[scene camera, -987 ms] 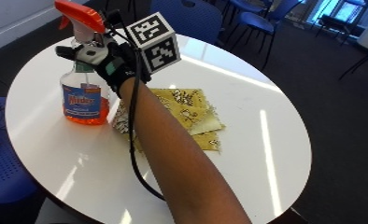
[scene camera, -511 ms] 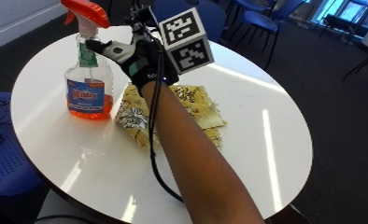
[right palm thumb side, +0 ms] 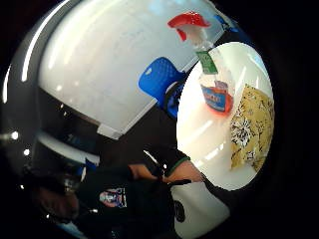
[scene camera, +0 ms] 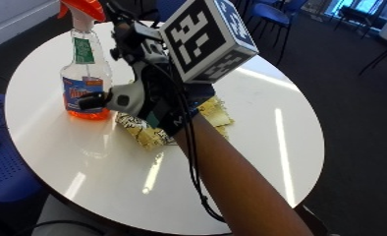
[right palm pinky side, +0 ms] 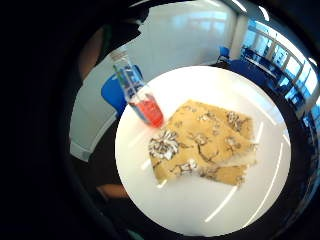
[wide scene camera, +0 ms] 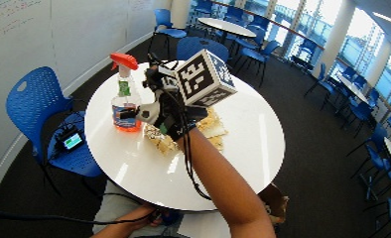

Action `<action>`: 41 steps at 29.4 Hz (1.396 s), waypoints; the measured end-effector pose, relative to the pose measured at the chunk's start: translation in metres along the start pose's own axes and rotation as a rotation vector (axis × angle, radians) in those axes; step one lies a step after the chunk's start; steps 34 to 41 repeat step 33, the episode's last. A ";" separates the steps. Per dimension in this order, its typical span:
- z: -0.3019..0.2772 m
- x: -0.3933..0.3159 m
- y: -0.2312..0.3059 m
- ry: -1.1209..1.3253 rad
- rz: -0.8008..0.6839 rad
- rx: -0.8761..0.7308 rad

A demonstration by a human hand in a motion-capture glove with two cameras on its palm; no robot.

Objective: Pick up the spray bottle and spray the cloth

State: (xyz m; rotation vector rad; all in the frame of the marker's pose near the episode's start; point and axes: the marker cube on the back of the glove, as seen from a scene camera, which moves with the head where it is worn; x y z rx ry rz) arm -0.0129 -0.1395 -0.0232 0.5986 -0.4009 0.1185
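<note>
The hand (scene camera: 155, 96) hovers over the cloth (scene camera: 144, 130), hiding most of it. Its fingers cannot be made out. The spray bottle (scene camera: 86, 73) stands alone on the worktop (scene camera: 265, 123).

I am in what looks like an office break area or meeting room. I sit at a round white table (wide scene camera: 248, 144) with a blue plastic chair (wide scene camera: 40, 106) beside it, and more blue chairs (wide scene camera: 251, 52) and another round table (wide scene camera: 231, 25) stand farther off on dark carpet. A whiteboard wall (wide scene camera: 43, 34) with writing runs along one side, and tall windows (wide scene camera: 314, 25) along the other.
</note>
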 end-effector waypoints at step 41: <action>0.015 -0.067 0.110 0.255 -0.375 -0.328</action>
